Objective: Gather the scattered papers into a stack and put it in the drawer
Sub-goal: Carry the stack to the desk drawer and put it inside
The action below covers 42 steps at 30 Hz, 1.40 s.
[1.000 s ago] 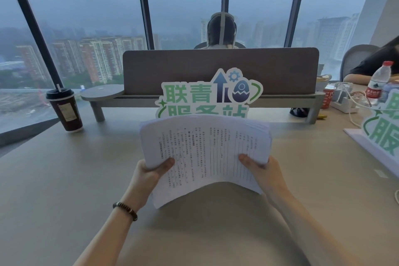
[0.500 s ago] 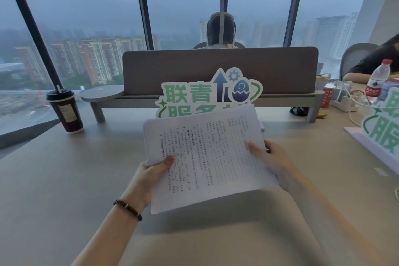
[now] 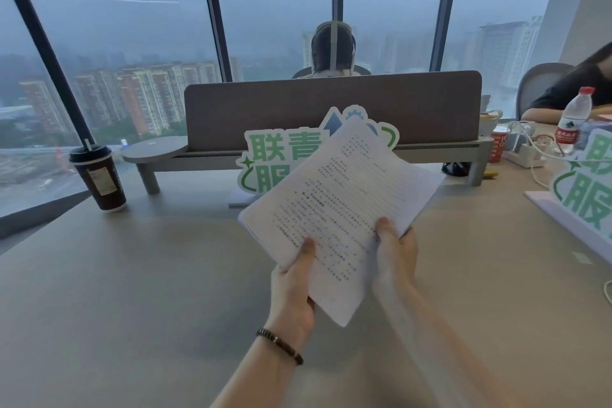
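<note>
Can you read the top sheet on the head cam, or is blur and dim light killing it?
Head view: dim, flat window light; the stack, gripped by left hand and right hand, shows text lines but too soft to read; wide-angle bending curves the window frames.

Both hands hold a stack of papers (image 3: 334,205) tilted above the counter (image 3: 132,275): the left hand (image 3: 293,288) has its thumb on the printed top sheet, and the right hand (image 3: 395,253) grips the near right edge. A green-lettered sign (image 3: 281,159) stands behind the stack, and a dark cup (image 3: 99,175) stands near the counter's far left edge.
</note>
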Motion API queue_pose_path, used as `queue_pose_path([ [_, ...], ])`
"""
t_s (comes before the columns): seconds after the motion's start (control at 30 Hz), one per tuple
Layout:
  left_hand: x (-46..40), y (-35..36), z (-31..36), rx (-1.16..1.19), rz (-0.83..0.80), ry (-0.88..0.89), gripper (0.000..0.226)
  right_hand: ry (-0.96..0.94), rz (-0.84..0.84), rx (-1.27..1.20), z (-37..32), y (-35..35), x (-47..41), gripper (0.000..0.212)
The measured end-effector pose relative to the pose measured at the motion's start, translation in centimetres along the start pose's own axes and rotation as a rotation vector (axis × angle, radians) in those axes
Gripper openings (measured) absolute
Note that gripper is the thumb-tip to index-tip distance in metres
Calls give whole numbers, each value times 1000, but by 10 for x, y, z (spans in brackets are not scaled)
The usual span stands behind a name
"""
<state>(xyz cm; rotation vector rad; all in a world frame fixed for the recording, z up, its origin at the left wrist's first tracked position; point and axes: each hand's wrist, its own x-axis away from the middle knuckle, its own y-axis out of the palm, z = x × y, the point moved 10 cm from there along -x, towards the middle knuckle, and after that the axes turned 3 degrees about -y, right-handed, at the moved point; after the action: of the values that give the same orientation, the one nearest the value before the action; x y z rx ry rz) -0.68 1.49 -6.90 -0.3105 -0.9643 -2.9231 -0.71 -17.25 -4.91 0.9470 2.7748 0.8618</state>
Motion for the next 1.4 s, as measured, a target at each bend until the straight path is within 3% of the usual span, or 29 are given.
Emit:
queue_pose_path([
  [0.17,-13,-17,49,80,-248,6,67,35,-39,109,-14,-15,-16,11],
  [0.23,-22,-24,67,-71,-301,-63,78,41,-129,157,-22,-12,-19,16],
  [0.3,-26,-11,71,-251,-394,-146,70,28,-239,222,-30,-5,-19,19],
  [0.37,-19,11,68,-365,-468,-198,49,6,-331,271,-36,5,-13,19],
  [0.47,-16,21,59,-459,-419,-233,34,-68,-419,338,-43,15,-2,19],
  [0.67,-19,14,68,-563,-298,109,24,-553,-446,659,-73,23,20,6],
  [0.73,-14,17,76,-558,-265,246,22,-630,-476,631,-77,27,31,8],
  [0.8,-10,16,80,-508,-243,312,21,-603,-498,510,-78,27,35,12],
  [0.97,-5,-4,64,-413,-145,338,14,-264,-593,248,-47,28,31,38],
  [1.17,-4,-11,64,-534,-72,416,7,-264,-615,445,-38,26,23,30],
  [1.4,-14,-12,65,-670,-118,249,9,-217,-540,752,-29,19,1,31],
])
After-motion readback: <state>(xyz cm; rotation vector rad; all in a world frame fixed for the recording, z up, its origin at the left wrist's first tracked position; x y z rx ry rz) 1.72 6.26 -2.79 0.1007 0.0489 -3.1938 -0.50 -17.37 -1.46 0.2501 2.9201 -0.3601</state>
